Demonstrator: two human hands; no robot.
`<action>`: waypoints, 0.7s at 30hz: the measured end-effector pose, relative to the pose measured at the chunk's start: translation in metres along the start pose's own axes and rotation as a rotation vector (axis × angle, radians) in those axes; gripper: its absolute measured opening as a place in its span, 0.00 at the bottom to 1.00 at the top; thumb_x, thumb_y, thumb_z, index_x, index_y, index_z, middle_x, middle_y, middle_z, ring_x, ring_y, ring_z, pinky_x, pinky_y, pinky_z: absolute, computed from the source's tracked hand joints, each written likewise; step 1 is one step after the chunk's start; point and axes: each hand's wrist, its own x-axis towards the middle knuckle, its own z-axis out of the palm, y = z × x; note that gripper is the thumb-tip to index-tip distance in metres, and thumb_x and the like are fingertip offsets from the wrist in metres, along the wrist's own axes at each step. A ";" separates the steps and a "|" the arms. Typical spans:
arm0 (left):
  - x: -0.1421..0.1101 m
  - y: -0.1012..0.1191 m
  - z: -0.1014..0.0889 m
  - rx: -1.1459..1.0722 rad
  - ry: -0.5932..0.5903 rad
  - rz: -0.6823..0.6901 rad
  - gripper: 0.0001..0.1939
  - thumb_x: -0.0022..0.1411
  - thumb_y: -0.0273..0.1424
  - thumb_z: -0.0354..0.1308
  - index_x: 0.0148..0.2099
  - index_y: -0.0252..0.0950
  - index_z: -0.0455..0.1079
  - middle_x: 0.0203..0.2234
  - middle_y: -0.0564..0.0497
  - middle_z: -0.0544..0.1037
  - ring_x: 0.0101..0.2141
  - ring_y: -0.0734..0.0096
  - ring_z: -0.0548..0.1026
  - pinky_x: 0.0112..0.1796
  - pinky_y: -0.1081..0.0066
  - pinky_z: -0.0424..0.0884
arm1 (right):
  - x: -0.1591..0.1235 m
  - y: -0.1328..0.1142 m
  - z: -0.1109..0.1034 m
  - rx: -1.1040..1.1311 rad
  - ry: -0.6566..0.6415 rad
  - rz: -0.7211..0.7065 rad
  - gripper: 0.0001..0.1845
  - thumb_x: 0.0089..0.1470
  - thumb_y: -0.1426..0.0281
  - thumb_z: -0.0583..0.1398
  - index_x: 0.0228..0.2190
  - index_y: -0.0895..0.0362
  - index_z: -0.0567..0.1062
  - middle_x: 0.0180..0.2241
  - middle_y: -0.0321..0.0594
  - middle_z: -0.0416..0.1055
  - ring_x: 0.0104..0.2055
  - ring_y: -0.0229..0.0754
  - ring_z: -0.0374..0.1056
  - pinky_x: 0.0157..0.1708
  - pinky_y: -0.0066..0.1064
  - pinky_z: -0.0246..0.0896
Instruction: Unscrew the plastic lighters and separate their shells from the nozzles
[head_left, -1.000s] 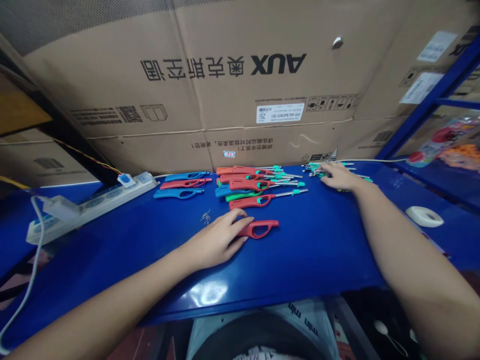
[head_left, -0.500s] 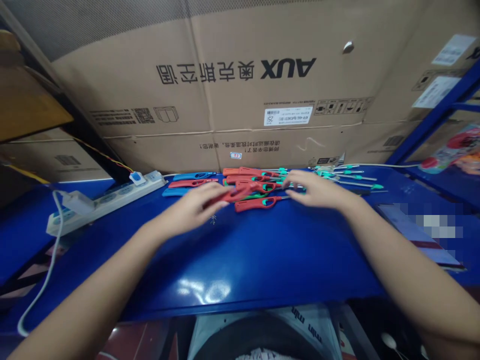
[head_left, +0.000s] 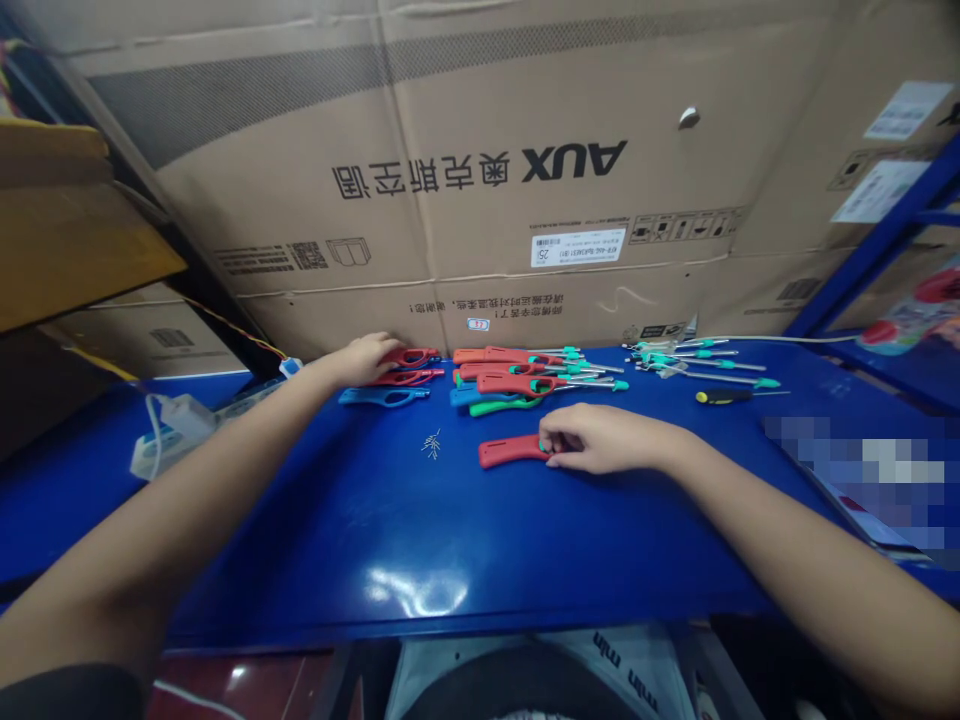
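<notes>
My left hand [head_left: 366,360] is at the back left, fingers closed over a red lighter shell [head_left: 418,357]. Below it lie another red shell [head_left: 409,378] and a blue lighter shell [head_left: 386,397]. Nearer the table's middle, my right hand [head_left: 592,438] grips the trigger end of a red utility lighter [head_left: 512,451]; its front part is hidden by the fingers. Behind it is a pile of red, blue and green lighters [head_left: 517,383] with metal tubes pointing right. Several small screws [head_left: 432,444] lie between the hands.
Metal tubes with green parts [head_left: 690,355] lie at the back right, beside a black and yellow screwdriver [head_left: 721,397]. A large cardboard box [head_left: 480,230] walls the blue table [head_left: 337,560] at the back. A white power strip [head_left: 154,455] lies left, under my left forearm.
My left hand has carried a red lighter shell left to the shells there. My right hand has drawn a red lighter from the pile towards me. The view has shifted slightly.
</notes>
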 end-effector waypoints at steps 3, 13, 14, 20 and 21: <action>0.005 0.003 0.001 0.038 -0.003 -0.044 0.13 0.60 0.30 0.55 0.48 0.35 0.71 0.44 0.41 0.74 0.44 0.56 0.75 0.45 0.64 0.70 | -0.004 -0.012 -0.004 0.114 -0.091 -0.014 0.08 0.56 0.65 0.65 0.34 0.58 0.76 0.30 0.36 0.74 0.29 0.35 0.67 0.28 0.26 0.57; -0.059 0.143 -0.023 -0.165 0.305 0.176 0.11 0.69 0.33 0.52 0.50 0.35 0.68 0.46 0.43 0.76 0.47 0.58 0.75 0.49 0.62 0.70 | -0.011 -0.021 -0.007 -0.083 -0.037 0.017 0.25 0.46 0.58 0.72 0.42 0.56 0.72 0.42 0.41 0.71 0.40 0.43 0.67 0.35 0.30 0.58; -0.072 0.165 -0.021 -0.217 0.257 0.241 0.11 0.70 0.34 0.52 0.50 0.36 0.69 0.45 0.45 0.77 0.46 0.60 0.76 0.48 0.63 0.71 | -0.011 -0.022 -0.006 -0.097 -0.066 0.032 0.24 0.47 0.59 0.71 0.42 0.56 0.71 0.41 0.40 0.71 0.39 0.43 0.66 0.34 0.30 0.57; -0.118 0.236 0.015 -0.187 0.017 0.318 0.21 0.70 0.40 0.55 0.59 0.33 0.66 0.50 0.41 0.75 0.49 0.51 0.73 0.49 0.55 0.73 | -0.011 -0.029 0.002 -0.202 -0.093 0.041 0.17 0.56 0.61 0.66 0.41 0.57 0.70 0.43 0.43 0.68 0.37 0.43 0.66 0.33 0.31 0.56; -0.117 0.238 0.022 -0.190 0.022 0.316 0.21 0.71 0.39 0.55 0.60 0.33 0.66 0.50 0.41 0.75 0.49 0.52 0.73 0.49 0.55 0.72 | -0.011 -0.030 0.004 -0.229 -0.087 0.038 0.17 0.57 0.61 0.66 0.40 0.58 0.70 0.43 0.44 0.68 0.38 0.44 0.66 0.34 0.32 0.57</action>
